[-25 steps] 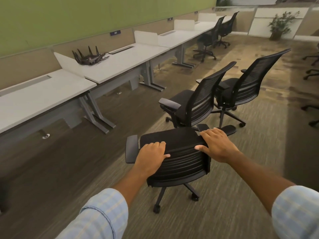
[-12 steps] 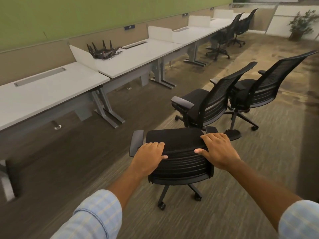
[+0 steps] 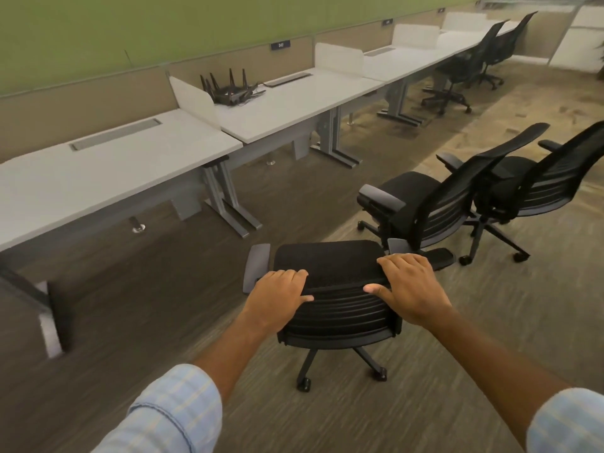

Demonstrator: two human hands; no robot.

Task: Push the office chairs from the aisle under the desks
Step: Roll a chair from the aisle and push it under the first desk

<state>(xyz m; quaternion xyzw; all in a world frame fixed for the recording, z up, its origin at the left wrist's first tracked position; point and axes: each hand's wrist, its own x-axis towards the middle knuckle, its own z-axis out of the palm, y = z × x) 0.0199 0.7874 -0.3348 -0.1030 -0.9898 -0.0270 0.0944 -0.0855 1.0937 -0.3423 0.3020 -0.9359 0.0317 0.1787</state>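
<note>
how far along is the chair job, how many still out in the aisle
Done: two far chairs already sit at the desks at the end of the row. In hand: the left hand and right hand both grip the backrest top of the nearest chair, not yet under the near desk. Left: two more chairs, the middle chair and the right chair, stand in the aisle.

Both hands on the top edge of a black office chair's backrest (image 3: 336, 313): left hand (image 3: 276, 294) near the left corner, right hand (image 3: 410, 289) near the right, fingers draped over the edge, thumbs on the near face. Chair out in the aisle on carpet, seat toward a row of white desks (image 3: 108, 171). Two more black chairs (image 3: 434, 204) (image 3: 536, 181) to the right, also in the aisle. Black router (image 3: 230, 89) on the second desk. Two further chairs (image 3: 464, 63) drawn up close to the far desks.
</note>
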